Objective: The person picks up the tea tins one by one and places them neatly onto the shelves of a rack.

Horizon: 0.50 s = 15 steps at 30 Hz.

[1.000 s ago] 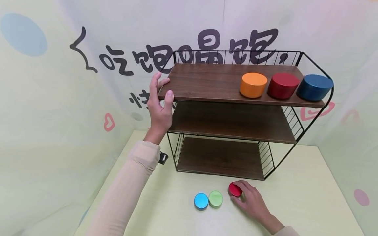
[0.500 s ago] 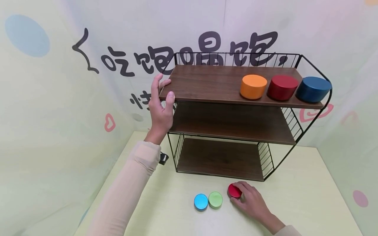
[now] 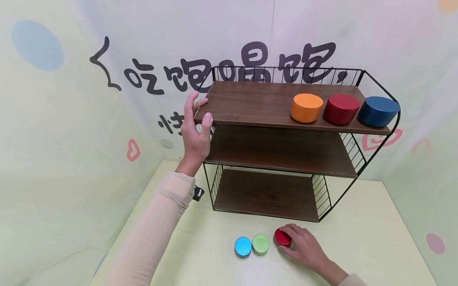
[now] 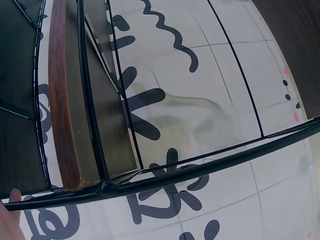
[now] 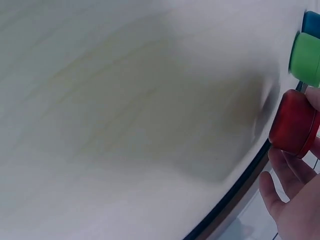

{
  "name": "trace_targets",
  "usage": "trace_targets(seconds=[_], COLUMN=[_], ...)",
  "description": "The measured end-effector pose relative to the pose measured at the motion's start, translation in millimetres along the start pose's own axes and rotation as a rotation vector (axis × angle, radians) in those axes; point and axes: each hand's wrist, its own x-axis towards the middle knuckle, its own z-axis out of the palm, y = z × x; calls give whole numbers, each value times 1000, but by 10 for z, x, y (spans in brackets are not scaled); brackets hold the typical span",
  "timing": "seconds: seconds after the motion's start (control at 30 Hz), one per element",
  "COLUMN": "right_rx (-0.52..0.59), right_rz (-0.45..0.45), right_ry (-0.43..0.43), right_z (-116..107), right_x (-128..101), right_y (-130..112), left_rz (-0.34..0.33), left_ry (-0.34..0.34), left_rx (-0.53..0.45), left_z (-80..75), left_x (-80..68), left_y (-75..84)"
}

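Note:
At the upper left end of a three-tier shelf rack, with dark wood boards and a black wire frame, my left hand grips the end of the top tier, thumb at its front edge. Only a bit of that hand shows in the left wrist view, at the black side rail. My right hand pinches a small round red tin on the table, thumb and fingers on its sides. Left of it stand a green tin and a light blue tin, side by side.
An orange tin, a dark red tin and a dark blue tin stand in a row at the top board's right end. A small black object lies behind the left sleeve. Printed cloth walls enclose the pale table.
My right hand has drawn the red tin slightly toward me, nearer in line with the green one. The left hand keeps its hold on the rack; the whole view has shifted a little.

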Motion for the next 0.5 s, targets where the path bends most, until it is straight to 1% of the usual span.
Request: trace_targets(seconds=[0.07,0.3,0.5], right_rx=[-2,5,-1], right_rz=[-13,-64,-80], right_ry=[-8,-18,-44], right_z=[-25,-93,-143], right_x=[9,81,172], right_y=[-13,-41,-78], left_rz=[-3,-23,-20], left_ry=[1,0,0], left_rx=[-1,-24,-25], left_z=[2,-21,-22], left_x=[-3,44,44], left_y=[8,385,383])
